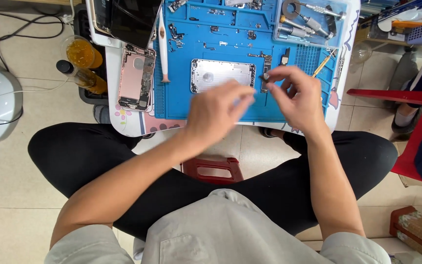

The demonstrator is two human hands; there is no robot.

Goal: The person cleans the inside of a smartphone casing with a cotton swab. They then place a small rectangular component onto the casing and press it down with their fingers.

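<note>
Over the near edge of the blue work mat (230,110), which covers most of a small white desk (116,122), the person's two hands meet above their crossed legs. The right hand (296,98) has its thumb and forefinger pinched on a small dark part (266,77), held just above the mat near the right end of a silver phone shell (222,75); its other fingers curl loosely. The left hand (218,110) is blurred, its fingers half bent and pointing toward the right hand; whether it grips anything cannot be told. The silver phone shell lies flat and face down in the middle of the mat, just beyond the left hand. Along the mat's left edge lies a white pry tool (163,44), and beyond it, on the desk's left side, an opened pink phone body (136,78) with its insides showing. At the mat's far right corner sits a clear tray of screwdrivers (308,22). Off the desk's left edge stand two containers of amber liquid (81,63). A red stool (213,168) stands on the tiled floor beneath the desk's near edge.
</note>
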